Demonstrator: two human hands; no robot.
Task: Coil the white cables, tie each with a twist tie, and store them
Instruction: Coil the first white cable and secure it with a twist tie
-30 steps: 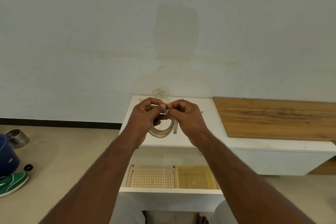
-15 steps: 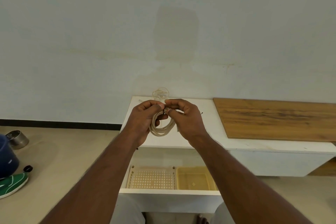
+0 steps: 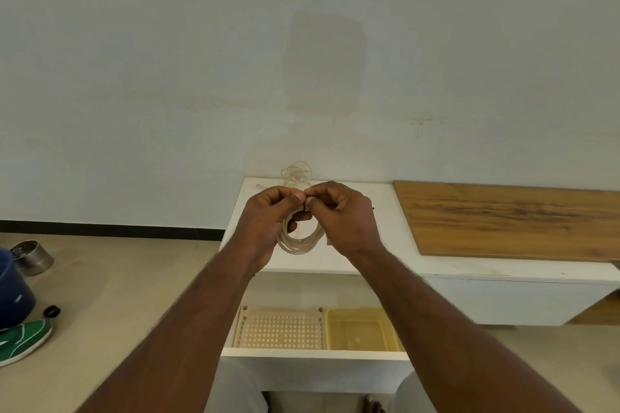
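Observation:
A coiled white cable [image 3: 299,243] hangs in a round loop between my hands, above the white cabinet top [image 3: 375,208]. My left hand [image 3: 268,221] grips the coil's upper left side. My right hand [image 3: 342,214] pinches a small dark twist tie [image 3: 304,207] at the top of the coil, fingertips touching those of the left hand. A second white cable [image 3: 296,173] lies loosely bundled at the back of the cabinet top, against the wall.
An open drawer below holds a perforated cream tray [image 3: 280,330] and a yellow plastic tray [image 3: 360,332]. A wooden board [image 3: 510,218] lies on the cabinet to the right. On the floor at left are a steel bowl [image 3: 32,256], a blue container [image 3: 11,292] and a green shoe [image 3: 23,339].
My hands have drawn closer together at the top of the coil and risen slightly; the right hand's fingers shifted on the twist tie. The coil hangs rounder than before.

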